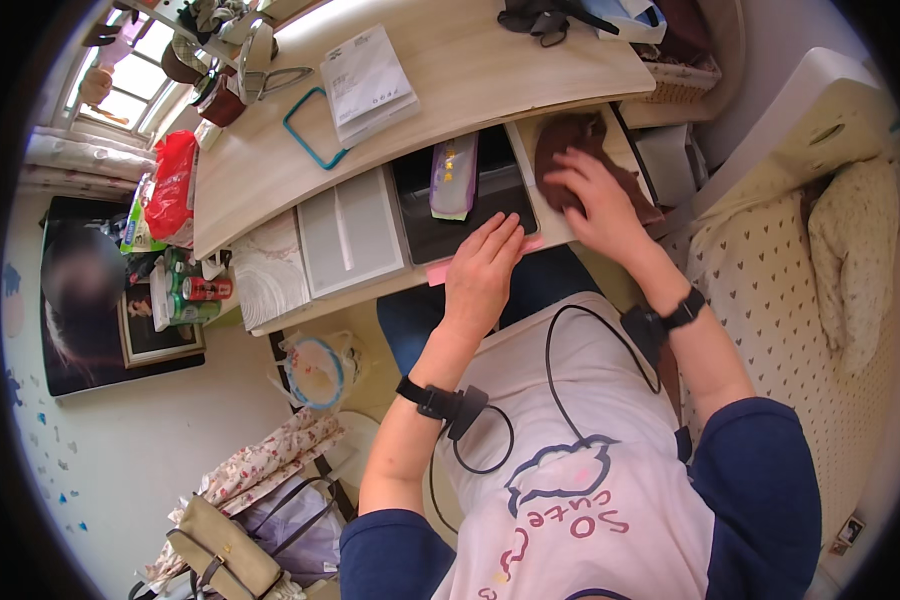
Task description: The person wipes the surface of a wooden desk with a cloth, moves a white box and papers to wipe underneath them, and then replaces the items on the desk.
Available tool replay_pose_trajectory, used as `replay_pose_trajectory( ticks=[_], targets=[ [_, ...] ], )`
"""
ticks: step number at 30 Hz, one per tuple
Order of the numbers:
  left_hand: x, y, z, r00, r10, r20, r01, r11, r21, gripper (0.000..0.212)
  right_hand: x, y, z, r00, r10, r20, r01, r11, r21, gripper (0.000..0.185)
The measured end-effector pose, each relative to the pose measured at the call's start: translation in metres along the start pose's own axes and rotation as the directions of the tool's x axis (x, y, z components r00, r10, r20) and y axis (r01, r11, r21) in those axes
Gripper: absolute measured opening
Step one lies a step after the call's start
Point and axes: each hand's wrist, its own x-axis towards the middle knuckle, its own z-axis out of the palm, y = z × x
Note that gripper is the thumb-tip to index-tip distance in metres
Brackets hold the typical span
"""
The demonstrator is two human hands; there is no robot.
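Observation:
An open desk drawer [420, 276] lies before me. My left hand [486, 262] rests, fingers together, on the near edge of a dark glossy tablet-like panel [412, 232], beside pink paper strips [439, 272]. A purple and clear plastic packet [454, 176] lies on the panel. My right hand [596, 196], fingers spread, touches a crumpled brown cloth [559, 150] at the drawer's right end. Further left in the drawer are a grey-white flat case [375, 240] with a white pen-like stick [343, 225] on it and a marble-patterned sheet [266, 274].
On the desktop [465, 67] lie a white box [367, 86], a teal frame [300, 139] and a black cloth item [540, 19]. A red plastic bag [172, 187] and drink cans [206, 289] stand left. Below is a lined waste bin [315, 367]; a bed [780, 300] is right.

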Motion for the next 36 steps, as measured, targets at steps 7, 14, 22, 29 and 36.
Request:
replay_pose_trajectory(
  ticks=[7, 14, 22, 29, 36],
  targets=[
    [0.006, 0.002, -0.007, 0.999, 0.000, 0.052, 0.002, 0.999, -0.037, 0.041, 0.024, 0.034, 0.001, 0.993, 0.029, -0.114, -0.058, 0.962, -0.267, 0.042],
    [0.007, -0.003, -0.005, 0.997, -0.007, 0.079, 0.008, 1.000, -0.006, 0.042, 0.054, 0.022, 0.034, 0.999, 0.001, -0.036, -0.004, 0.996, -0.093, 0.048],
    [0.011, -0.007, -0.001, 1.000, 0.019, 0.007, -0.019, 1.000, -0.010, 0.034, 0.023, 0.040, -0.012, 0.988, 0.063, -0.140, -0.096, 0.967, -0.238, 0.046],
    [0.009, -0.010, 0.002, 1.000, 0.007, -0.010, -0.007, 1.000, -0.013, 0.033, -0.026, 0.000, -0.033, 0.995, 0.094, 0.030, -0.085, 0.969, -0.232, 0.051],
    [0.013, -0.008, 0.001, 1.000, -0.005, -0.016, 0.005, 1.000, -0.028, 0.033, 0.028, 0.041, 0.008, 0.968, 0.106, -0.226, -0.179, 0.926, -0.332, 0.048]
  ],
)
